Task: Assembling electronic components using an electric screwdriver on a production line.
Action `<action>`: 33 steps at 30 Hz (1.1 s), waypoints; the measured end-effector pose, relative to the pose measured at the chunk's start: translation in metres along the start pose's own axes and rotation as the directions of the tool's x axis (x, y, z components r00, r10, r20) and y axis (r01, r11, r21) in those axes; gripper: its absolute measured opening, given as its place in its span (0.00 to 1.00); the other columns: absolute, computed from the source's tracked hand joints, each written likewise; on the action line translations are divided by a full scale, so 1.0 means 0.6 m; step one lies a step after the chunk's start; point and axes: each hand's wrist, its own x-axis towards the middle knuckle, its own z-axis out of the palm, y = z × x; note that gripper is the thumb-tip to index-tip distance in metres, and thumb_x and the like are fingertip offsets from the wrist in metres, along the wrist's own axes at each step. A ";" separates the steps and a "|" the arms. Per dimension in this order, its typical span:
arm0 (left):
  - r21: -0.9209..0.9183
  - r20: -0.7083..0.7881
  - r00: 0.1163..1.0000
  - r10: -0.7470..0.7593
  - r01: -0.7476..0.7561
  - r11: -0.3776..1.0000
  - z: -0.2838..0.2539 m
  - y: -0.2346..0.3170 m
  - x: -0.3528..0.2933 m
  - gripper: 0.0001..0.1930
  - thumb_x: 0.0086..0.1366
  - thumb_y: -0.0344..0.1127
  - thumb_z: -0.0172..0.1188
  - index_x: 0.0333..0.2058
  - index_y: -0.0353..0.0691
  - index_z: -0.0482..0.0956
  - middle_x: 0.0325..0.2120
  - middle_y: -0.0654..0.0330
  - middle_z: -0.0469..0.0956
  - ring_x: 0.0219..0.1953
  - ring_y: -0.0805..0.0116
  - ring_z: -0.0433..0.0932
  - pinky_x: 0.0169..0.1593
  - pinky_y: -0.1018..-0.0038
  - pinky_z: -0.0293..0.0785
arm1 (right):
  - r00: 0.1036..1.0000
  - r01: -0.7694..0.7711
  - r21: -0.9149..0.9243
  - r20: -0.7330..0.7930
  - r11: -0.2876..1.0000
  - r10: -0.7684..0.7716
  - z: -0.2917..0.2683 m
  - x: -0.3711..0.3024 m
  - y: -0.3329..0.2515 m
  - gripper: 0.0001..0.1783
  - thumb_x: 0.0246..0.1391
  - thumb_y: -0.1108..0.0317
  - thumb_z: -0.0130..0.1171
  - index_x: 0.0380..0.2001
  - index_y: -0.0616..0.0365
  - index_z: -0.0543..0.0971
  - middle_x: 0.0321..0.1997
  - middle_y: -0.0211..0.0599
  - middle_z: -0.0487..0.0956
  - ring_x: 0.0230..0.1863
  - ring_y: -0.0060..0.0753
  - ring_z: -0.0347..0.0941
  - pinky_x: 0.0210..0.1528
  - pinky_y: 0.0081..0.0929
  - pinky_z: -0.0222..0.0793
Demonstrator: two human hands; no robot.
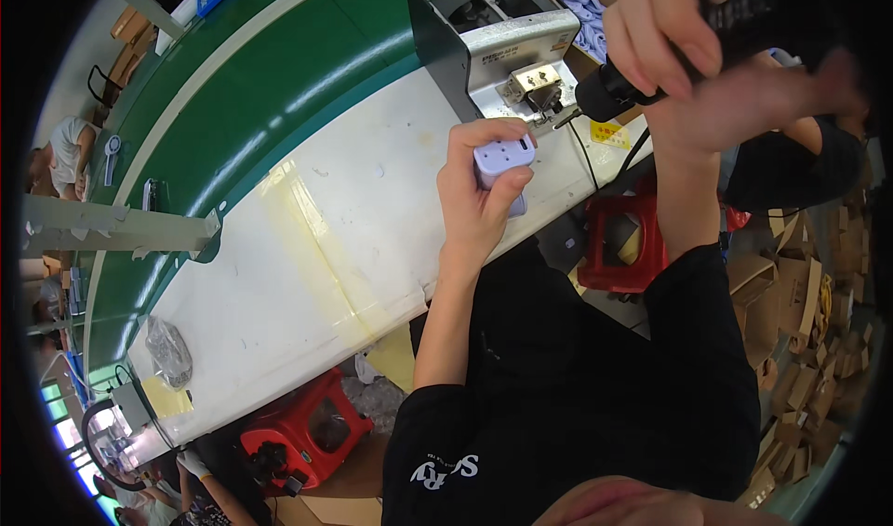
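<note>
My left hand is closed around a small pale lavender plastic housing, thumb on one side and fingers on the other. The housing's upward face has several small holes and a dark slot near one corner. My right hand grips a black electric screwdriver, partly lost in the dark rim of the picture. Its thin bit points left and down, beside the metal outlet of a grey and silver screw feeder. The bit is apart from the housing. A dark cable hangs below the screwdriver.
A cardboard box of pale lavender parts stands behind the feeder. The white worktable borders a green conveyor. A plastic bag lies at its far left. Red stools, co-workers and stacked cardboard surround the table.
</note>
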 end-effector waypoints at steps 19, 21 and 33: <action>-0.022 -0.027 0.994 -0.107 0.106 0.994 -0.006 0.007 -0.008 0.23 0.62 0.50 0.59 0.42 0.37 0.62 0.35 0.53 0.75 0.28 0.74 0.72 0.33 0.79 0.69 | 0.989 -0.116 0.022 0.097 0.993 0.113 0.032 0.012 0.071 0.48 0.37 0.14 0.31 0.22 0.57 0.63 0.08 0.31 0.65 0.04 0.19 0.53 0.06 0.14 0.53; -0.020 -0.024 0.994 -0.110 0.110 0.994 -0.005 0.006 -0.009 0.24 0.62 0.50 0.59 0.42 0.37 0.62 0.35 0.53 0.75 0.28 0.73 0.72 0.33 0.80 0.69 | 0.991 -0.075 -0.092 0.104 0.993 0.084 0.035 0.012 0.073 0.49 0.36 0.14 0.32 0.22 0.56 0.63 0.08 0.30 0.65 0.04 0.18 0.52 0.06 0.14 0.53; -0.060 -0.050 0.984 -0.172 0.169 0.984 -0.008 0.009 -0.011 0.20 0.56 0.36 0.65 0.43 0.37 0.67 0.31 0.61 0.77 0.29 0.76 0.72 0.36 0.81 0.69 | 0.977 -0.164 0.283 0.179 0.945 0.116 0.026 0.001 0.081 0.45 0.46 0.23 0.35 0.31 0.62 0.69 0.17 0.37 0.71 0.12 0.22 0.63 0.13 0.15 0.58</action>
